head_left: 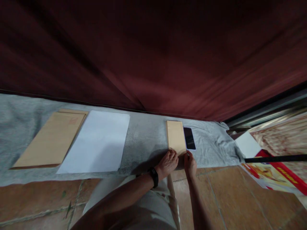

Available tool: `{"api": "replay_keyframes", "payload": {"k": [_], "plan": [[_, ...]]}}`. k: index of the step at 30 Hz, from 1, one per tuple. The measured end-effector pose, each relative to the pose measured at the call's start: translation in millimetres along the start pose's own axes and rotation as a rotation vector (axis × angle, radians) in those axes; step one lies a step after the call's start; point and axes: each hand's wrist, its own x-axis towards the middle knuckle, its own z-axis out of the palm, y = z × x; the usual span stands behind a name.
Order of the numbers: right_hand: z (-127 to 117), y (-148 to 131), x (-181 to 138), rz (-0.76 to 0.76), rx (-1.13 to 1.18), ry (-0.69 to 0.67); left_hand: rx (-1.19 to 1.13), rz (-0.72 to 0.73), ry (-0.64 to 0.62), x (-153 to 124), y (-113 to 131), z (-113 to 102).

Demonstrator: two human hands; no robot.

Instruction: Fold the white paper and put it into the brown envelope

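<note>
A small stack of brown envelopes [176, 135] lies on the grey cloth in front of me. My left hand [168, 162], a black band on its wrist, bears on the stack's near end with its fingers curled together over the paper. At the near right corner, my right hand [190, 163] pinches the envelope between thumb and fingers. What lies beneath the fingertips is hidden. Just right of the stack is a smartphone [189, 138] with a dark screen and a pale case.
A pile of white paper [98, 140] and larger brown envelopes [51, 139] lie to the left on the grey cloth [146, 137]. Dark red fabric [153, 70] rises along the far edge. At right, a black bar [275, 158] crosses above a red and yellow printed package [275, 174].
</note>
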Motion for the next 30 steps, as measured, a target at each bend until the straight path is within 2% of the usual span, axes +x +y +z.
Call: {"api": "replay_keyframes", "payload": {"k": [9, 13, 20, 23, 25, 27, 30], "plan": [[2, -2, -3, -0.018, -0.04, 0.037, 0.08, -0.004, 0.01, -1, -1, -4], [1, -4, -5, 0.025, 0.007, 0.048, 0.112, 0.025, 0.037, -2, -5, -5], [-2, -9, -4, 0.162, 0.119, 0.054, -0.004, 0.101, 0.105, -14, -12, -8], [-6, -10, -6, 0.184, 0.18, 0.068, -0.086, 0.114, 0.127, -30, -19, -17], [-10, -9, -11, 0.206, 0.269, 0.107, -0.158, 0.073, 0.128, -46, -31, -24], [-14, -11, -18, 0.202, 0.373, 0.187, -0.22, -0.03, 0.121, -68, -48, -32], [-14, -21, -32, 0.089, 0.516, 0.289, -0.206, -0.247, 0.126, -113, -81, -47]]}}
